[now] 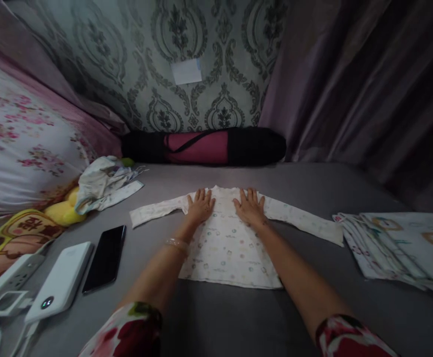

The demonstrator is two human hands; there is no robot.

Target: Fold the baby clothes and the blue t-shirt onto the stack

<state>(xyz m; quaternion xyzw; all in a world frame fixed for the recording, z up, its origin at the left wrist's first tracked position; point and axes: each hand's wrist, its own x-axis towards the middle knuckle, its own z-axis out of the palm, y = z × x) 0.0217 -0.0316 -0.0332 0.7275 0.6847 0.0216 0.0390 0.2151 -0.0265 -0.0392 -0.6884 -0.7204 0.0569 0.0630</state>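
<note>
Floral red sleeves [135, 329] are filling the bottom edge, forearms running up toward frame center. Left hand [200, 206] and right hand [251, 208] are both lying open, palms down, fingers spread, pressing on the shoulder areas of a small shirt [226, 243]; neither is gripping. Clear bracelet [177, 243] is circling the left wrist.

Shirt is lying flat at center: white, small scattered pastel prints, long sleeves stretching out to both sides and angling down, hem running roughly straight, body looking mostly smooth. Its right-hand cuff is ending at a folded cloth stack [395, 248], right edge; can't tell if they're touching.

Gray surface [220, 317] is carrying everything. Lower left: black phone [105, 259] is sitting beside a white power bank [60, 282] with a lit display, power strip [19, 272] next to that. Crumpled pale cloth [103, 181] is lying mid-left against a yellow plush item [66, 210].

Black-and-maroon long bag [197, 147] is lying along the damask-patterned wall [105, 49]. Mauve curtains [313, 99] are hanging upper right.
</note>
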